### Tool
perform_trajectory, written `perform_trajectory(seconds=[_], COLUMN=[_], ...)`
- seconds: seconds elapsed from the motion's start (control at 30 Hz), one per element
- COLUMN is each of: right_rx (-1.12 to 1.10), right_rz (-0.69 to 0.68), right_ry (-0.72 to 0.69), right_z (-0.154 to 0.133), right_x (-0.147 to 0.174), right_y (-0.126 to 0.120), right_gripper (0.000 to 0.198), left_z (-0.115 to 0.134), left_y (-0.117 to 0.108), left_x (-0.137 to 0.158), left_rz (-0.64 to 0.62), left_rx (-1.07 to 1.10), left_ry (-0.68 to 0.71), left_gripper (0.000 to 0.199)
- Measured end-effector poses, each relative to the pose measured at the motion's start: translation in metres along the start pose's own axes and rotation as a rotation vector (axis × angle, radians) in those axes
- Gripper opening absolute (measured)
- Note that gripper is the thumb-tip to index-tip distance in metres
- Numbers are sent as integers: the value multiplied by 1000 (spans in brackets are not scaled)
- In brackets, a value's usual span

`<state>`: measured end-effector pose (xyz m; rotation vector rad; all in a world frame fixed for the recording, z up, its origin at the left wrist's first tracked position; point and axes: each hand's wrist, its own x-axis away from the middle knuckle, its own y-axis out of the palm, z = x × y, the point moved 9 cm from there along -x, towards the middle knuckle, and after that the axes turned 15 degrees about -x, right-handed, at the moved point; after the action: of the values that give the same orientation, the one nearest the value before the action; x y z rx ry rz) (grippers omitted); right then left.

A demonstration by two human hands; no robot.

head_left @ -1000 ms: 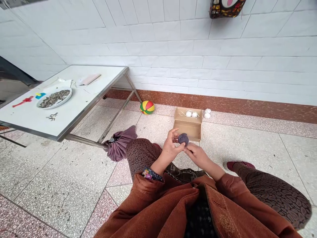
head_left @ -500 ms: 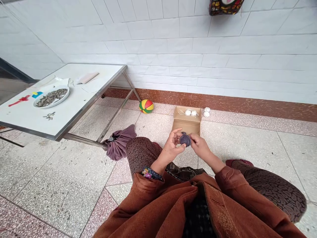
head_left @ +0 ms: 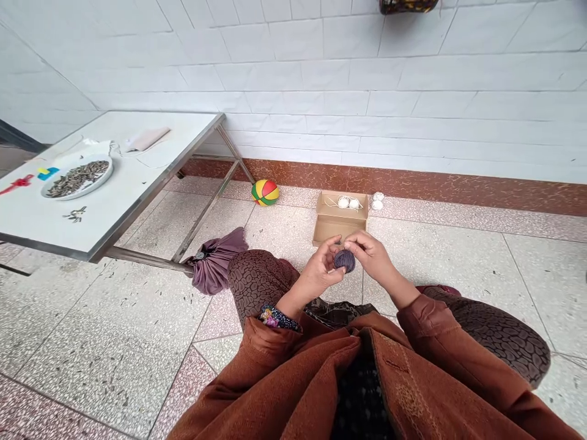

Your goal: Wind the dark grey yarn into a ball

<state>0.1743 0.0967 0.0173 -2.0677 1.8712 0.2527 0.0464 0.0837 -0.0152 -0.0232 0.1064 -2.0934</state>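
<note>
A small ball of dark purple-grey yarn (head_left: 344, 261) is held over my lap, with the fingers and thumb of my left hand (head_left: 321, 269) closed around its left side. Just above the ball's right edge, my right hand (head_left: 372, 260) is pinched; whatever thin thing lies between its fingertips is too small to make out. Beyond my hands an open cardboard box (head_left: 339, 227) sits on the floor. Two white balls (head_left: 348, 202) with loose strands rest in its raised lid. Two more white balls (head_left: 377, 201) lie on the floor right of the box.
To my left stands a metal-framed table (head_left: 114, 214) bearing a white plate (head_left: 109, 173) of seed-like pieces and a folded cloth (head_left: 147, 139). A gathered purple cloth (head_left: 217, 266) lies by its leg. A striped ball (head_left: 265, 192) rests near the tiled wall (head_left: 298, 73).
My right hand has risen from the ball's right side to above its upper edge, still pinched. The left hand keeps its hold on the yarn ball. The view has shifted slightly.
</note>
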Motion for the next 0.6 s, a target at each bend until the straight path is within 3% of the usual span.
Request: perform_trajectory(seconds=[0.13,0.23,0.4,0.5,0.6], right_rx=[-93,-51,63,79,59], right_rz=[17,12,-15,-109,-169], right_ry=[163,174,94,46,-22], right_z=[39,48,30,12,-6], right_x=[19,34,39,39,39], right_y=[10,15,14,19,24], right_gripper=[26,25,21,19,18], left_z=[-1,-6,-15,-16,-17], left_y=[2,-2,-14,-25,-26], left_x=[2,3,0,0,2], left_rz=[2,57,177,266,276], left_rx=[188,324,327,167,13], left_ry=[-52,-107,-149,-138,-163], left_gripper=[60,49,47,47,51])
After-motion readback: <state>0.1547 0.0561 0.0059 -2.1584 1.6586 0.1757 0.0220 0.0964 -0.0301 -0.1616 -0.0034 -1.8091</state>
